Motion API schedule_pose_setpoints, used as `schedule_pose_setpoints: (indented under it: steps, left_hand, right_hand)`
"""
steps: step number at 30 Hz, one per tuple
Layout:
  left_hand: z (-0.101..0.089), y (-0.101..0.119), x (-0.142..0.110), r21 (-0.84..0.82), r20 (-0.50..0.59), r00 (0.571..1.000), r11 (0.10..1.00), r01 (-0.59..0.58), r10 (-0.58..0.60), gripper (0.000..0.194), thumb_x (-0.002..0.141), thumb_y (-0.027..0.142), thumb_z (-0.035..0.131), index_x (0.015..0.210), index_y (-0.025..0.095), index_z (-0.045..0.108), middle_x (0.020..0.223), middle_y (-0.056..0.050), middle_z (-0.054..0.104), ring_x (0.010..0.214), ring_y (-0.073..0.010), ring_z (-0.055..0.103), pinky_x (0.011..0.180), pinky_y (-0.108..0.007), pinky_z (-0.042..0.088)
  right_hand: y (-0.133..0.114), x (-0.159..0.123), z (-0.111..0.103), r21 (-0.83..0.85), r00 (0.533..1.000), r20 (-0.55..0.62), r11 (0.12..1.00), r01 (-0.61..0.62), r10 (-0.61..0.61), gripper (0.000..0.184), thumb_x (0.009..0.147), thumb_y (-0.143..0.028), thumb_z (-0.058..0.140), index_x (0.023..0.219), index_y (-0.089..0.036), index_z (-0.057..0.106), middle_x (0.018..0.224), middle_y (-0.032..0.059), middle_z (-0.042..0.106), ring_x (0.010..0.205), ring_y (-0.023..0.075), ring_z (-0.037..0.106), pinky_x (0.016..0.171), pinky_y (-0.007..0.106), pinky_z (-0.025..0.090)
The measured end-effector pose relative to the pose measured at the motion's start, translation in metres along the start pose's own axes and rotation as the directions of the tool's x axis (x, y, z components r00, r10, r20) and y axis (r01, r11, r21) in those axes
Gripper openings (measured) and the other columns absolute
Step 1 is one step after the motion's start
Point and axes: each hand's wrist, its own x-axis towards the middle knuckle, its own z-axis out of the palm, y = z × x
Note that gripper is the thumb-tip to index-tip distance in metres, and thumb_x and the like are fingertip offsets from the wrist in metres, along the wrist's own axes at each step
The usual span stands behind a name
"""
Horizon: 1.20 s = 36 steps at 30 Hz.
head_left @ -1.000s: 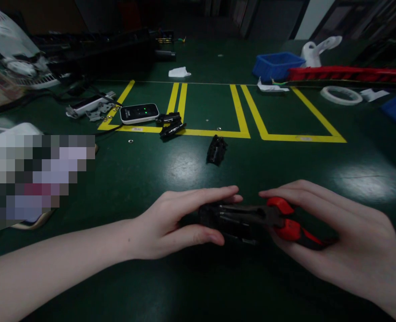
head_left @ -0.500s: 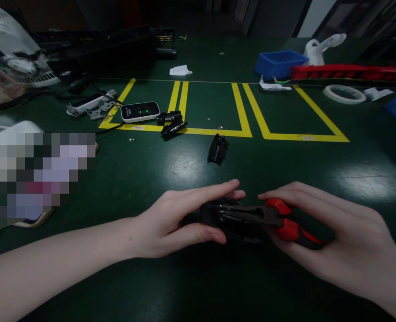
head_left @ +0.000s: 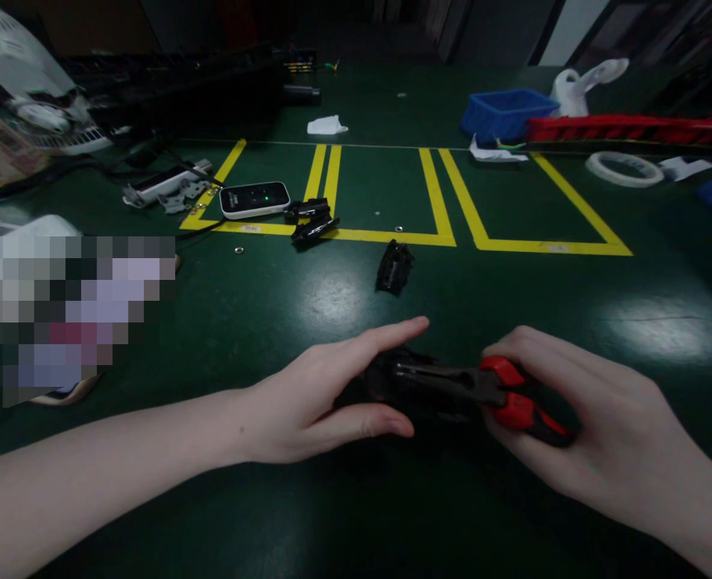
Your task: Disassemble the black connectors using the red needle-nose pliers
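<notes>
My right hand (head_left: 579, 426) is wrapped round the red-and-black handles of long-nose pliers (head_left: 516, 394). Their dark jaws point left and lie over a glossy black plastic part (head_left: 386, 378). Around the left end of that part is my left hand (head_left: 344, 394), thumb on the near side and fingers on the far side. The part's lower edge is dark and hard to make out, as is what the jaw tips touch. A similar black plastic piece (head_left: 394, 267) lies on the table just beyond my hands.
Two more black pieces (head_left: 313, 221) lie by a white-edged device (head_left: 255, 200) near yellow tape lines (head_left: 392, 240). A blurred-out flat object (head_left: 91, 322) lies left. Farther right are a blue bin (head_left: 506, 117), a tape roll (head_left: 624, 170) and a long red strip (head_left: 627, 130).
My right fingers have closed further round the pliers' handles, and the handles stand closer together. My left hand stays around the black part, with its fingers slightly shifted.
</notes>
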Motion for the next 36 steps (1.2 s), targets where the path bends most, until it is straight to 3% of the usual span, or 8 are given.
schedule_pose_setpoints:
  steps: [4, 8, 15, 23, 27, 32, 34, 36]
  left_hand:
    - [0.001, 0.001, 0.0, -0.061, 0.0, 0.997, 0.996, 0.072, -0.072, 0.062, 0.106, 0.03, 0.072, 0.161, 0.019, 0.045, 0.128, -0.011, 0.079, 0.111, -0.022, 0.08, 0.097, -0.028, 0.062]
    - [-0.001, 0.004, 0.003, -0.093, 0.009, 0.984, 0.979, 0.18, -0.18, 0.047, 0.102, 0.033, 0.078, 0.141, 0.018, 0.058, 0.126, -0.009, 0.08, 0.11, -0.0215, 0.079, 0.093, -0.027, 0.061]
    - [-0.001, 0.005, 0.006, -0.11, 0.01, 0.979, 0.973, 0.202, -0.202, 0.043, 0.096, 0.039, 0.085, 0.123, 0.016, 0.061, 0.105, -0.004, 0.078, 0.086, -0.0167, 0.074, 0.074, -0.024, 0.055]
    - [-0.002, 0.006, 0.008, -0.101, -0.035, 0.975, 0.972, 0.213, -0.218, 0.04, 0.097, 0.035, 0.083, 0.125, 0.019, 0.059, 0.11, -0.005, 0.077, 0.093, -0.0193, 0.075, 0.079, -0.027, 0.057]
    - [-0.002, 0.006, 0.006, -0.099, -0.061, 0.97, 0.969, 0.227, -0.234, 0.043, 0.097, 0.036, 0.083, 0.128, 0.019, 0.059, 0.112, -0.006, 0.076, 0.093, -0.019, 0.074, 0.08, -0.028, 0.057]
    - [-0.001, 0.007, 0.007, -0.146, -0.05, 0.964, 0.956, 0.253, -0.262, 0.043, 0.096, 0.035, 0.084, 0.127, 0.018, 0.059, 0.113, -0.006, 0.075, 0.09, -0.0176, 0.072, 0.077, -0.027, 0.058]
    - [-0.001, 0.007, 0.008, -0.165, -0.033, 0.961, 0.949, 0.267, -0.276, 0.044, 0.095, 0.034, 0.085, 0.126, 0.018, 0.058, 0.111, -0.006, 0.074, 0.091, -0.018, 0.073, 0.077, -0.027, 0.058]
    - [0.0, 0.007, 0.008, -0.181, -0.008, 0.958, 0.942, 0.281, -0.288, 0.044, 0.095, 0.033, 0.084, 0.127, 0.018, 0.058, 0.11, -0.006, 0.074, 0.09, -0.0177, 0.073, 0.076, -0.027, 0.059]
  right_hand:
    - [-0.005, -0.002, 0.004, -0.002, 0.999, 0.027, 1.0, -0.023, 0.023, 0.006, 0.095, -0.029, 0.058, 0.101, -0.028, 0.057, 0.088, 0.0034, 0.064, 0.071, 0.0233, 0.064, 0.057, 0.036, 0.051]
    - [-0.005, -0.002, 0.005, -0.022, 0.999, 0.035, 0.999, -0.033, 0.033, 0.006, 0.095, -0.029, 0.056, 0.101, -0.027, 0.057, 0.089, 0.0043, 0.063, 0.074, 0.0238, 0.064, 0.059, 0.037, 0.05]
    - [0.005, -0.002, 0.007, -0.126, 0.998, 0.027, 0.99, 0.062, -0.059, 0.017, 0.095, -0.029, 0.058, 0.113, -0.028, 0.058, 0.098, 0.0064, 0.068, 0.082, 0.0268, 0.067, 0.065, 0.041, 0.053]
    - [0.01, 0.002, 0.004, -0.124, 0.996, 0.021, 0.988, 0.088, -0.086, 0.028, 0.096, -0.039, 0.066, 0.122, -0.029, 0.062, 0.112, 0.0094, 0.072, 0.094, 0.0314, 0.072, 0.072, 0.045, 0.059]
    - [0.01, 0.001, 0.004, -0.151, 0.998, 0.001, 0.986, 0.067, -0.067, 0.032, 0.101, -0.049, 0.059, 0.127, -0.031, 0.06, 0.123, 0.0125, 0.069, 0.105, 0.0359, 0.071, 0.079, 0.052, 0.059]
    - [-0.001, -0.005, 0.01, -0.11, 0.996, -0.048, 0.991, -0.08, 0.075, 0.028, 0.1, -0.034, 0.047, 0.126, -0.033, 0.058, 0.126, 0.0108, 0.068, 0.113, 0.0381, 0.068, 0.085, 0.057, 0.058]
    - [-0.004, -0.006, 0.011, -0.098, 0.993, -0.059, 0.99, -0.106, 0.1, 0.022, 0.097, -0.031, 0.052, 0.118, -0.031, 0.058, 0.124, 0.0099, 0.068, 0.113, 0.037, 0.067, 0.084, 0.053, 0.059]
    - [-0.004, -0.004, 0.009, -0.116, 0.996, -0.071, 0.992, -0.055, 0.047, 0.016, 0.097, -0.031, 0.056, 0.113, -0.03, 0.056, 0.116, 0.009, 0.067, 0.106, 0.0331, 0.068, 0.077, 0.046, 0.059]
